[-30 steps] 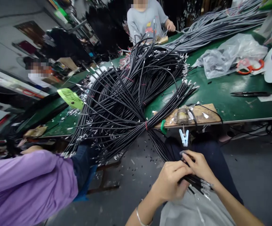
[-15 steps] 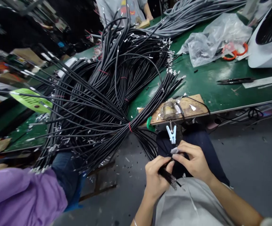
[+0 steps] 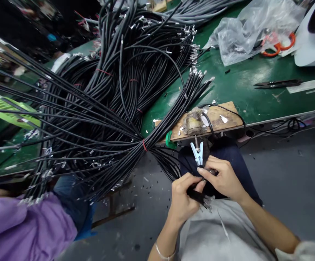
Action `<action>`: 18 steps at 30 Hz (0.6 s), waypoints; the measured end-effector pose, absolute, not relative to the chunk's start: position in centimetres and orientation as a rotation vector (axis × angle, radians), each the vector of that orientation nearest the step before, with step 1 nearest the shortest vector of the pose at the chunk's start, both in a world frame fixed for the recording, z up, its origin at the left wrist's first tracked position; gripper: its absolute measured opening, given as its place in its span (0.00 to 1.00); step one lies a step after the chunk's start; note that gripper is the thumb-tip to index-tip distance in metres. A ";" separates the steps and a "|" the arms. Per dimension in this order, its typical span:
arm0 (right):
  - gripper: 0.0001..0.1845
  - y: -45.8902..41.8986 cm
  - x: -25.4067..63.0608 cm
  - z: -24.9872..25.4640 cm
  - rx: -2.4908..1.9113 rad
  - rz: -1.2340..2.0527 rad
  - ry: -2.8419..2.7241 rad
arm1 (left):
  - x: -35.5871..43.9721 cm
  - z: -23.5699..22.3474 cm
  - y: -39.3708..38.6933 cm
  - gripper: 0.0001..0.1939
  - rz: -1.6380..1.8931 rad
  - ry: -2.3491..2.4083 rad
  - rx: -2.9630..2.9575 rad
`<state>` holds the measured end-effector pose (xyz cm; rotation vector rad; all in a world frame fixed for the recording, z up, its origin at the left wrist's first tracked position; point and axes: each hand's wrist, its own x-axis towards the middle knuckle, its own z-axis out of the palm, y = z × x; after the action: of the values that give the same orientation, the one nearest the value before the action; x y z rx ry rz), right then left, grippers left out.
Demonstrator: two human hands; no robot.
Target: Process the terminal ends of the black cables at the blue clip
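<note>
In the head view, my left hand [image 3: 184,197] is closed around a bunch of black cables [image 3: 199,197] whose stripped, pale ends stick out below it. My right hand [image 3: 224,177] is closed just to the right, thumb and fingers pinching a black cable near its end; the fingers partly hide the grip. Right above the right thumb, a light blue clothespin [image 3: 197,154] hangs from the shaft of a small motor [image 3: 193,122]. The motor is fixed on a wooden board [image 3: 229,119] at the table edge.
A large cable bundle tied with a red band [image 3: 144,145] fans across the green table [image 3: 241,94]. Snips [image 3: 277,84], orange-handled scissors [image 3: 279,47], a plastic bag [image 3: 230,47] and a white fan [image 3: 310,47] lie right. A person in a purple sleeve [image 3: 37,228] sits left.
The view has shifted slightly. My right hand has moved up to just under the clothespin, and the greyish piece at its fingertips no longer shows. My left hand still grips the bunch.
</note>
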<state>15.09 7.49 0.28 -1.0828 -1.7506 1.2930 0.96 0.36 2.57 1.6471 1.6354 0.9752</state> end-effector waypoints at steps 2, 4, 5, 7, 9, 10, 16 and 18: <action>0.15 8.0 15.6 0.0 -1.084 1.447 -1.644 | 0.9 2.5 0.3 0.05 1.015 1.682 1.632; 0.11 8.3 16.1 -0.3 -1.040 1.592 -1.586 | 0.9 2.5 0.3 0.05 1.053 1.711 1.618; 0.10 8.3 16.2 -0.4 -1.021 1.626 -1.586 | 0.9 2.5 0.3 0.04 1.065 1.716 1.616; 0.09 8.0 16.1 -0.4 -1.013 1.588 -1.571 | 1.0 2.3 0.4 0.03 1.075 1.722 1.612; 0.10 7.5 15.7 -0.4 -1.011 1.501 -1.466 | 1.2 2.2 0.5 0.03 1.078 1.732 1.602; 0.09 7.2 15.4 -0.4 -0.997 1.483 -1.405 | 1.3 2.1 0.6 0.03 1.085 1.740 1.595; 0.06 6.4 14.3 -0.4 -0.856 1.534 -1.195 | 1.6 1.8 0.5 0.05 1.170 1.773 1.502; 0.06 6.3 14.2 -0.9 -0.799 1.595 -1.150 | 1.4 1.9 0.5 0.09 1.171 1.726 1.488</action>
<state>14.25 6.30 -0.87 -0.7992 -1.1499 1.5949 1.44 0.51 1.90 1.4885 1.7264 1.1705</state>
